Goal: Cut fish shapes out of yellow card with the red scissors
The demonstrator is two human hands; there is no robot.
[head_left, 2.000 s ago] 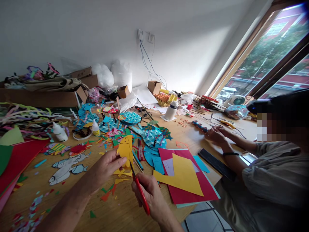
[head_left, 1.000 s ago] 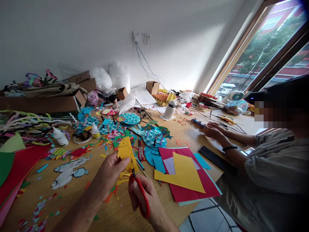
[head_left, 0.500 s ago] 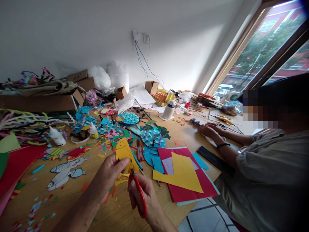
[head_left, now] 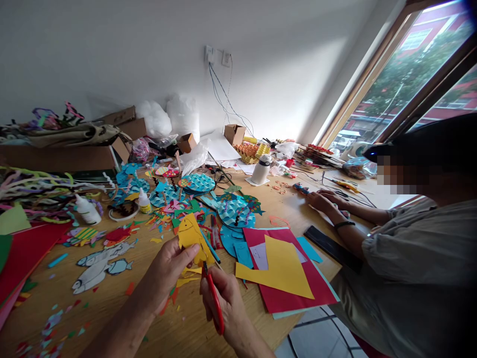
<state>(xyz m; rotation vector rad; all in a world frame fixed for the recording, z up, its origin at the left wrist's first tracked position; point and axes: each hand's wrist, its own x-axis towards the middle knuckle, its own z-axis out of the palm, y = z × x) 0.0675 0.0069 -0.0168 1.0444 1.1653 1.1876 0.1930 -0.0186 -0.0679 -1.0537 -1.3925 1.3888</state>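
Between the thumb and fingers of my left hand (head_left: 174, 263) is a piece of yellow paper (head_left: 191, 235) with a fish drawn on it in dark lines. My right hand (head_left: 225, 301) grips red-handled scissors (head_left: 216, 308), their blades at the paper's lower edge. How far the blades are apart is too small to tell. Yellow offcuts (head_left: 188, 280) lie on the table beneath the paper. To the right, a larger yellow sheet (head_left: 286, 266) with a cut-out corner rests on red paper (head_left: 270, 296). Cut-out paper fish (head_left: 95, 273) in grey and white lie left of my hands.
A co-worker's hands (head_left: 324, 201) rest at the table's right side, near a long black case (head_left: 333, 247). Glue bottles (head_left: 88, 211), blue honeycomb paper discs (head_left: 235, 211), pipe cleaners (head_left: 33, 191) and colored scraps crowd the left and middle. Cardboard boxes (head_left: 55, 159) stand along the wall.
My right hand and the scissors have shifted very slightly to the right. My left hand keeps the yellow paper in nearly the same place.
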